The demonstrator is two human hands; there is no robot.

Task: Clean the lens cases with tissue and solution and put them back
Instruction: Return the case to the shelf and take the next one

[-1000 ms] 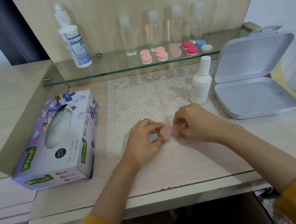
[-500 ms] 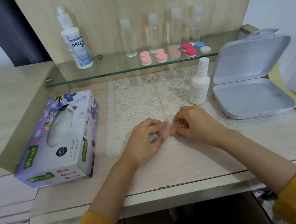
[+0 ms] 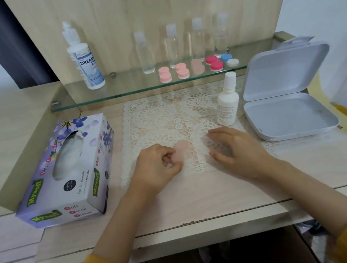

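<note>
My left hand (image 3: 158, 167) pinches a pale pink lens case (image 3: 182, 149) by its left end, low over the lace mat (image 3: 161, 115). My right hand (image 3: 237, 150) hovers just right of the case with its fingers spread and nothing visible in it. A small white solution bottle (image 3: 227, 104) stands upright beyond my right hand. The tissue box (image 3: 68, 169) lies at the left with a tissue poking out of its slot. Several more lens cases (image 3: 182, 71), pink, red and blue-and-white, sit on the glass shelf (image 3: 130, 88).
A tall solution bottle (image 3: 85, 61) stands at the shelf's left end, and several clear bottles (image 3: 145, 54) line up behind the cases. An open white hinged box (image 3: 289, 116) lies at the right. The table's front edge runs just below my wrists.
Both hands were gripping the pink case together; now my right hand has let go and moved away to the right, leaving the case in my left hand alone.
</note>
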